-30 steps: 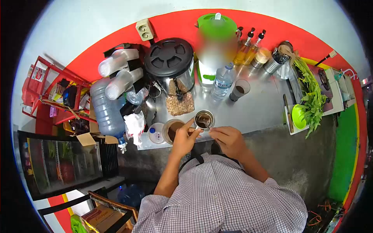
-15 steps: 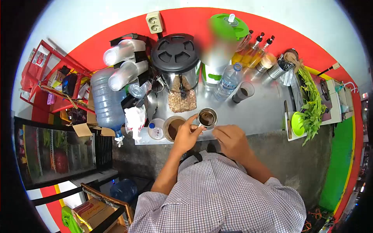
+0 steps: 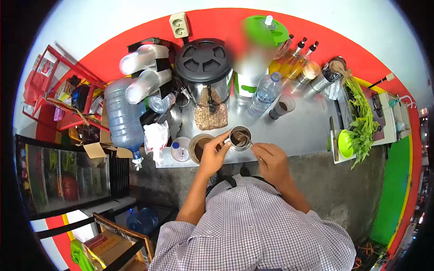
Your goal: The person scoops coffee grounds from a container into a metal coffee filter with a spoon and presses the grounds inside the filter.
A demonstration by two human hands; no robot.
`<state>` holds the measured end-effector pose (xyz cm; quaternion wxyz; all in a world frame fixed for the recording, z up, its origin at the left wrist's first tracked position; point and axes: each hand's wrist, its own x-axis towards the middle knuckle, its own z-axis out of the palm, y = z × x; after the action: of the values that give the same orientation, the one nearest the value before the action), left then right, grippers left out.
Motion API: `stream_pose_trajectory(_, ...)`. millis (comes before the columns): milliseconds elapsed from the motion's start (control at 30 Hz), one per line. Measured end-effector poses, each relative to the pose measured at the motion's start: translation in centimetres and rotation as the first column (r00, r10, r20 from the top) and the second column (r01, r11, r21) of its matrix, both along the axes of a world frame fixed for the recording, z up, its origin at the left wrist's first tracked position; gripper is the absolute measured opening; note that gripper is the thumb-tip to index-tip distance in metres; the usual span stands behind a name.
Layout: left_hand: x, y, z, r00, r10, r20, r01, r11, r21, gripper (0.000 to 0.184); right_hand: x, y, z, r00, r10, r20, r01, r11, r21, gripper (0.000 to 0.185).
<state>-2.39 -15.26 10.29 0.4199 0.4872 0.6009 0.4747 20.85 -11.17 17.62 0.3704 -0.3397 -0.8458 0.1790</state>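
Observation:
My left hand (image 3: 214, 156) is closed around the side of a small metal cup (image 3: 232, 143) with dark brown contents, held just over the counter's front edge. A thin spoon (image 3: 246, 141) dips into the cup from the right. My right hand (image 3: 272, 159) pinches the spoon's handle, its fingertips just outside the cup's rim. Left of the cup stands a container of brown powder or liquid (image 3: 198, 149), partly hidden by my left hand. Beside that container is a clear round lidded jar or bottle with a blue cap (image 3: 176, 145).
On the metal counter (image 3: 298, 135) stand a plastic water bottle (image 3: 266, 94), a glass with dark liquid (image 3: 282, 107) and a large black-lidded pot (image 3: 203, 63). Leafy greens (image 3: 363, 115) and a green bowl (image 3: 346, 143) lie right. A big water jug (image 3: 124, 119) rests left.
My right hand was blurred in motion near the cup and now shows clearly with the spoon. The cup has shifted slightly left, and the contents look stirred about.

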Motion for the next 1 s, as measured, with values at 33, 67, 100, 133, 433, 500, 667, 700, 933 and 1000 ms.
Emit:
stream_pose_trajectory(33, 0.0, 0.1, 0.1, 1.000, 0.009, -0.004, -0.009, 1.000, -0.003, 0.046, 0.1, -0.1, -0.1, 0.999, 0.036, 0.003, -0.036, 0.999, -0.001, 0.027)
stream_pose_trajectory(67, 0.0, 0.3, 0.2, 1.000, 0.019, -0.006, -0.019, 1.000, -0.006, 0.045, 0.3, -0.2, -0.1, 1.000, 0.027, 0.003, -0.027, 1.000, -0.001, 0.027)
stream_pose_trajectory(100, 0.1, 0.4, 0.0, 1.000, 0.012, -0.006, -0.012, 1.000, -0.006, 0.045, 0.4, -0.4, -0.1, 0.996, 0.090, 0.000, -0.090, 0.996, -0.024, 0.027)
stream_pose_trajectory(133, 0.2, 0.7, -0.6, 0.999, 0.018, 0.026, -0.019, 0.999, 0.028, 0.043, 0.5, -0.4, -0.1, 0.988, 0.155, -0.004, -0.155, 0.987, -0.048, 0.027)
stream_pose_trajectory(433, 0.4, 1.7, -1.4, 0.977, 0.050, 0.209, -0.049, 0.999, -0.009, 0.038, 0.3, -0.3, -1.0, 0.997, 0.073, -0.003, -0.073, 0.996, -0.050, 0.030)
stream_pose_trajectory(500, -0.1, 1.6, -1.2, 0.992, 0.042, 0.122, -0.036, 0.998, -0.050, 0.036, 0.3, -0.7, -1.1, 0.993, 0.115, 0.007, -0.115, 0.992, -0.061, 0.029)
stream_pose_trajectory(667, -0.4, 2.2, -2.1, 0.978, 0.045, 0.202, -0.037, 0.998, -0.048, 0.037, 0.6, 0.1, -1.5, 0.994, 0.090, -0.068, -0.096, 0.990, -0.103, 0.026)
stream_pose_trajectory(700, -0.3, 2.2, -1.7, 0.975, 0.041, 0.220, -0.028, 0.998, -0.065, 0.037, 0.6, 0.4, -1.6, 0.994, 0.050, -0.098, -0.056, 0.997, -0.062, 0.026)
stream_pose_trajectory(933, -0.5, 2.9, -0.7, 0.985, 0.040, 0.169, -0.032, 0.998, -0.047, 0.036, 0.0, -0.8, -1.8, 0.986, 0.109, -0.128, -0.131, 0.975, -0.180, 0.021)
stream_pose_trajectory(1000, -0.7, 3.5, -0.9, 0.990, 0.031, 0.141, -0.030, 1.000, -0.006, 0.036, 0.0, -0.6, -1.8, 0.987, 0.083, -0.140, -0.107, 0.980, -0.170, 0.021)
